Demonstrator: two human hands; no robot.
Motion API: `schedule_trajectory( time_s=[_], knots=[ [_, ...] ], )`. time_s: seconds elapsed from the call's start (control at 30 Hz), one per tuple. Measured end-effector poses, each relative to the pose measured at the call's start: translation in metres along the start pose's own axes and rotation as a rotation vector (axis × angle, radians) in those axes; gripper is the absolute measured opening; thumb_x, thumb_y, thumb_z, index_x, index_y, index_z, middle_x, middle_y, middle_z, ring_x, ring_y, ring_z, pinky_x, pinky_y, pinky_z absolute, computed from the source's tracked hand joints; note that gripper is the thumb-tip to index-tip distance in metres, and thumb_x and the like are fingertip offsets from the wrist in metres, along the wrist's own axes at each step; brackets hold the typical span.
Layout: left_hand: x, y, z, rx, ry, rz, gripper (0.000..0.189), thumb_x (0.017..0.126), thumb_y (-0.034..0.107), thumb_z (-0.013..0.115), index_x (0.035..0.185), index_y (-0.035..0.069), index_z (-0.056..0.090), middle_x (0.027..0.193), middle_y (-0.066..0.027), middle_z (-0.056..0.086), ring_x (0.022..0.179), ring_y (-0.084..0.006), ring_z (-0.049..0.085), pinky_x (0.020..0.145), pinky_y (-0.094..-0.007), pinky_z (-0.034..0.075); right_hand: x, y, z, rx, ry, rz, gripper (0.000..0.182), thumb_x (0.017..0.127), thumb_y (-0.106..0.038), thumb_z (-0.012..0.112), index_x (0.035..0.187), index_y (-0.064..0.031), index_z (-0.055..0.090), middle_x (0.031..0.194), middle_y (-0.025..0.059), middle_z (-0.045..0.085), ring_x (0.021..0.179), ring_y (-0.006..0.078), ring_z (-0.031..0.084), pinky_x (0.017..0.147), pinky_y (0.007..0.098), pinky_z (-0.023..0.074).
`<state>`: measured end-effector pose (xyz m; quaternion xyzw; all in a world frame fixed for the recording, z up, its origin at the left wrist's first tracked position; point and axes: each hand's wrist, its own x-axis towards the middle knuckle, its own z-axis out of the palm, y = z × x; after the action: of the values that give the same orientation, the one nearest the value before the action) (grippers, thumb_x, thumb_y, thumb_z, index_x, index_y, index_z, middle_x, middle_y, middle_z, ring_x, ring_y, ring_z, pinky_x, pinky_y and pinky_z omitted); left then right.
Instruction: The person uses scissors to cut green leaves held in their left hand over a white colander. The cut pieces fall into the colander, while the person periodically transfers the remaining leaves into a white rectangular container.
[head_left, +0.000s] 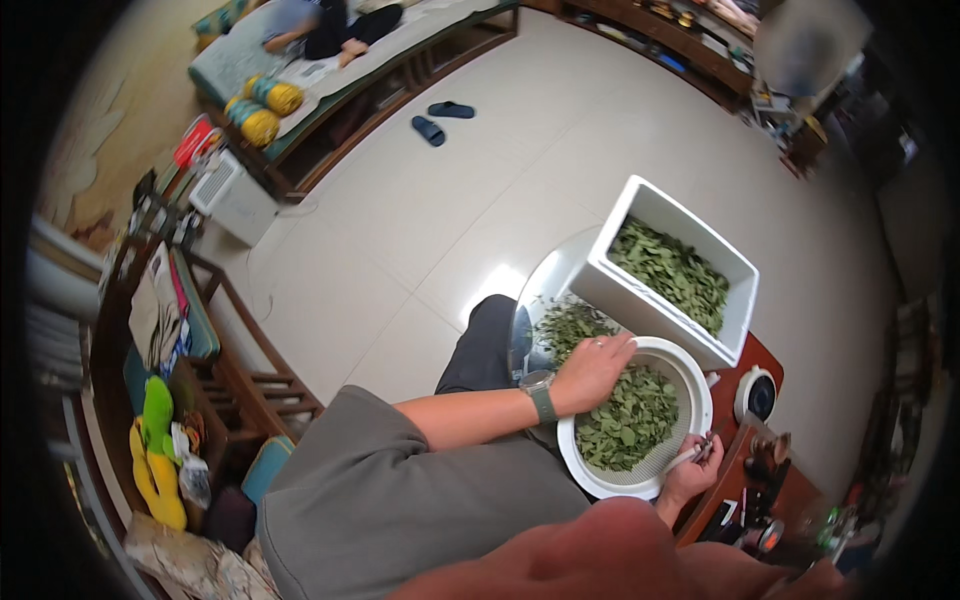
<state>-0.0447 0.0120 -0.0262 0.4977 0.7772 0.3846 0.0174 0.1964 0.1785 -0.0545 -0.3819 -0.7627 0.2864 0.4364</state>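
Note:
A round white plastic strainer basket (700, 382) holds loose green leaves (630, 427). My left hand (596, 373), with a ring and a wristwatch, grips the basket's upper left rim. At the lower right rim my right hand (694, 469) is closed on a slim white-handled object (684, 456); its kind is unclear. Beyond the basket stands a white foam box (660, 311) with more green leaves (667, 274) inside. Thin leafy stems (570, 326) lie on a round glass tabletop (551, 277), left of the box and partly behind my left hand.
A red-brown wooden table (769, 356) at the right bears a round white-and-black object (756, 395) and small items. Dark slippers (428, 130) lie on the tiled floor. A person (330, 34) sits on the daybed at upper left. A wooden armchair (255, 345) stands at left.

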Motion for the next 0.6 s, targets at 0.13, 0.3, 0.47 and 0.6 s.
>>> schedule_trajectory(
  time_s=[0.13, 0.3, 0.47, 0.6],
  knots=[
    [0.001, -0.017, 0.013, 0.073, 0.109, 0.077, 0.048, 0.076, -0.004, 0.060, 0.124, -0.005, 0.055, 0.129, -0.0259, 0.057, 0.102, -0.0409, 0.063, 0.084, -0.0480, 0.053, 0.006, 0.008, 0.009, 0.118, -0.016, 0.070, 0.041, 0.081, -0.003, 0.077, 0.119, -0.0008, 0.064, 0.096, 0.0070, 0.069, 0.085, 0.0144, 0.065, 0.080, 0.0308, 0.0541],
    [0.003, -0.002, 0.010, 0.043, 0.045, 0.003, 0.043, 0.083, -0.003, 0.060, 0.125, -0.006, 0.056, 0.130, -0.0251, 0.057, 0.111, -0.0427, 0.059, 0.092, -0.0479, 0.049, 0.010, -0.002, 0.004, 0.061, -0.016, 0.014, 0.040, 0.078, -0.005, 0.082, 0.114, -0.0010, 0.065, 0.085, 0.0076, 0.073, 0.077, 0.0119, 0.068, 0.073, 0.0279, 0.0551],
    [0.002, -0.004, 0.014, -0.004, 0.007, -0.034, 0.043, 0.088, -0.002, 0.057, 0.131, -0.006, 0.053, 0.136, -0.0237, 0.054, 0.117, -0.0415, 0.056, 0.097, -0.0463, 0.046, 0.015, -0.008, 0.003, 0.095, 0.009, 0.020, 0.038, 0.080, -0.005, 0.081, 0.113, 0.0013, 0.063, 0.083, 0.0075, 0.073, 0.073, 0.0107, 0.067, 0.069, 0.0255, 0.0542],
    [-0.005, -0.001, 0.017, -0.047, 0.024, -0.063, 0.043, 0.091, -0.003, 0.055, 0.134, -0.007, 0.049, 0.138, -0.0261, 0.050, 0.123, -0.0432, 0.052, 0.104, -0.0453, 0.043, 0.013, -0.014, -0.005, 0.085, 0.015, 0.016, 0.038, 0.080, -0.004, 0.081, 0.112, 0.0022, 0.063, 0.082, 0.0060, 0.073, 0.072, 0.0085, 0.066, 0.067, 0.0236, 0.0529]
  ],
)
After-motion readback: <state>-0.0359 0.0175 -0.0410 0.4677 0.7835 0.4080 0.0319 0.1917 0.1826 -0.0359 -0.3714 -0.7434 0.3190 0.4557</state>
